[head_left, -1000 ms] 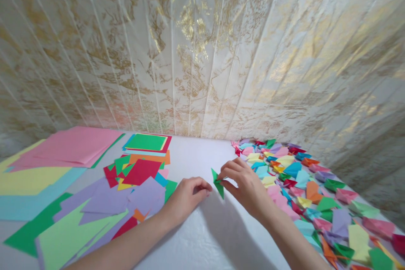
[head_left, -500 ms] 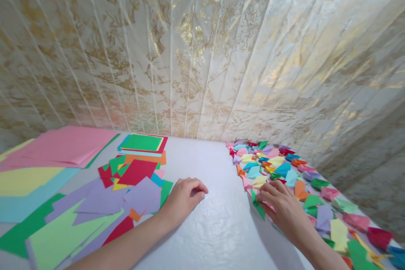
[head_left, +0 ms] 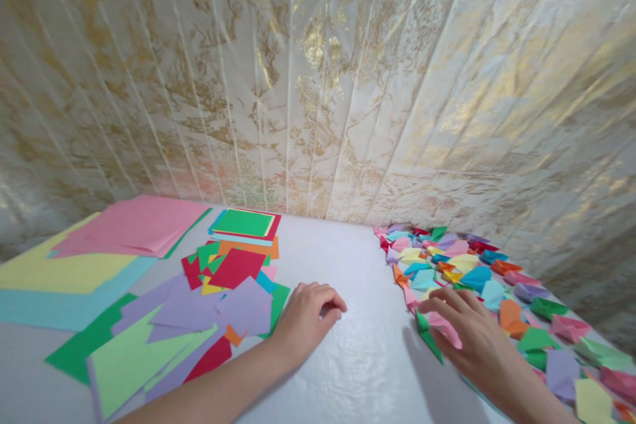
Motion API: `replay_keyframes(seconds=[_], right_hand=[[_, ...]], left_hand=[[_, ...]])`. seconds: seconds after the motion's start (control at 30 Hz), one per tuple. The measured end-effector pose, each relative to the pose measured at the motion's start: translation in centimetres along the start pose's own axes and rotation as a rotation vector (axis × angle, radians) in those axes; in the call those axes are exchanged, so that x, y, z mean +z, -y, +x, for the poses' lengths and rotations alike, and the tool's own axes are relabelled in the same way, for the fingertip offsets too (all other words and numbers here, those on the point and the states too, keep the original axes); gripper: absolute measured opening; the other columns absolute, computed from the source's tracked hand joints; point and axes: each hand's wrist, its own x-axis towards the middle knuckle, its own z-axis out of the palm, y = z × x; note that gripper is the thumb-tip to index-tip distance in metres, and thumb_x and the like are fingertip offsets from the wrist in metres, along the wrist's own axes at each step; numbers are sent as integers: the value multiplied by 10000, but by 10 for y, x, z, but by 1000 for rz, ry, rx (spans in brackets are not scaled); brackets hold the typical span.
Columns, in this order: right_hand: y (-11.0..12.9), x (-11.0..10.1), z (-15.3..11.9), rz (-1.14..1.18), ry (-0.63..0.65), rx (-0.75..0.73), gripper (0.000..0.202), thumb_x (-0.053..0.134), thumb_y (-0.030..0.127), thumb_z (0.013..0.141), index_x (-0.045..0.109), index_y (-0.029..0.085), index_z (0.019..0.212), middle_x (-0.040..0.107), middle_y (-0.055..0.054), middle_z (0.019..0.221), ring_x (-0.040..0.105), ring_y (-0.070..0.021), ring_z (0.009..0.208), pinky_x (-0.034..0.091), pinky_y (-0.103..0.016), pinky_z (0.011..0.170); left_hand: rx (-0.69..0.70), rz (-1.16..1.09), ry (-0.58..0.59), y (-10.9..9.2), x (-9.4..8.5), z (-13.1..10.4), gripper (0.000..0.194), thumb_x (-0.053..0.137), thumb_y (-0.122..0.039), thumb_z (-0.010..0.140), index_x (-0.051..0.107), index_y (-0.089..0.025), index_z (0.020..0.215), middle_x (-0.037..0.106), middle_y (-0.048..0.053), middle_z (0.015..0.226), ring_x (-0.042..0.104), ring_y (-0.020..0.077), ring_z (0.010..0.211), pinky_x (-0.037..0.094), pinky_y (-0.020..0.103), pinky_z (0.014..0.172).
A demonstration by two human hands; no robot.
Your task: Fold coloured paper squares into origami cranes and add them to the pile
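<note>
My left hand (head_left: 314,315) rests on the white table to the right of the coloured paper sheets. Its fingers curl in towards the thumb, and nothing shows between them. At the near left edge of the folded paper pieces, my right hand (head_left: 467,321) arches with fingers parted. A green folded paper piece (head_left: 429,339) lies by its fingertips, with a pink folded paper piece (head_left: 446,329) showing under the arch. Part of the right thumb is hidden. Rows of small folded pieces in many colours, among them an orange folded piece (head_left: 512,319), spread beyond and beside this hand.
To the left lie large pink sheets (head_left: 142,225), yellow sheets (head_left: 64,271) and loose purple squares (head_left: 246,308). A neat stack topped with green paper (head_left: 244,222) stands near the back. A gold-patterned curtain (head_left: 308,93) hangs along the table's (head_left: 328,238) far edge.
The view has turned slightly left, so everything sits further right. My right hand has lifted and opened a little, uncovering more of the pink folded piece. My left hand keeps its pose.
</note>
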Motion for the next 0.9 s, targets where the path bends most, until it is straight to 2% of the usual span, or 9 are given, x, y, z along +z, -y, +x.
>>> replay_keyframes(seconds=[0.1, 0.2, 0.37, 0.43, 0.5, 0.57, 0.67, 0.77, 0.9], right_hand=[[43, -14, 25, 132, -54, -53, 160, 546, 162, 863, 611, 257, 975, 624, -67, 996, 562, -264, 934, 476, -390, 785], [96, -8, 47, 325, -37, -112, 242, 470, 61, 878, 600, 246, 963, 618, -56, 948, 565, -224, 880, 479, -340, 753], [151, 39, 55, 587, 59, -231, 300, 509, -19, 769, 599, 227, 916, 622, -43, 934, 560, -208, 835, 470, -310, 709], [155, 55, 52, 664, 67, -193, 353, 503, -53, 732, 597, 220, 935, 616, -47, 972, 564, -204, 866, 475, -308, 741], [154, 63, 50, 720, 68, -143, 417, 493, -82, 706, 602, 223, 969, 611, -45, 1005, 567, -203, 909, 477, -312, 788], [152, 65, 49, 760, 59, -98, 474, 489, -102, 682, 607, 226, 1002, 603, -45, 1039, 564, -202, 953, 476, -315, 831], [151, 62, 49, 789, 54, -47, 507, 496, -113, 665, 612, 220, 1029, 593, -52, 1077, 557, -203, 996, 473, -320, 870], [152, 59, 50, 779, 77, -22, 492, 511, -109, 670, 623, 210, 1028, 597, -62, 1087, 553, -210, 1003, 471, -330, 876], [152, 58, 49, 770, 96, -15, 494, 524, -106, 663, 633, 207, 1030, 605, -65, 1085, 554, -214, 993, 467, -334, 875]], left_hand=[[11, 26, 30, -2, 0, 3, 173, 586, -124, 793, 720, -234, 797, 734, -13, 831, 626, 193, 839, 384, 338, 853], [20, 28, 77, -8, -16, 11, 196, 565, -115, 781, 721, -232, 802, 746, -19, 850, 648, 179, 836, 428, 299, 827], [-18, 60, 69, -14, -90, 10, 191, 543, -164, 791, 699, -205, 892, 739, 21, 969, 664, 183, 920, 478, 263, 827], [-68, 149, 37, -5, -120, -7, 200, 548, -210, 801, 701, -227, 930, 742, 16, 1010, 668, 206, 983, 478, 298, 901], [-107, 272, 53, 13, -137, -32, 280, 600, -266, 794, 699, -280, 1055, 705, 10, 1184, 630, 238, 1128, 465, 338, 977], [-111, 367, 25, 38, -140, -59, 511, 682, -311, 743, 631, -331, 1251, 626, 19, 1347, 587, 275, 1222, 465, 380, 1015], [-16, 550, -13, 74, -124, -89, 718, 749, -378, 689, 540, -351, 1375, 547, 43, 1438, 528, 341, 1292, 410, 483, 1080], [48, 663, -74, 93, -105, -99, 655, 686, -464, 769, 530, -322, 1388, 569, 52, 1414, 572, 329, 1249, 462, 464, 1042], [125, 757, -207, 99, -93, -97, 585, 623, -503, 823, 556, -264, 1353, 653, 65, 1314, 643, 308, 1151, 521, 407, 975]])
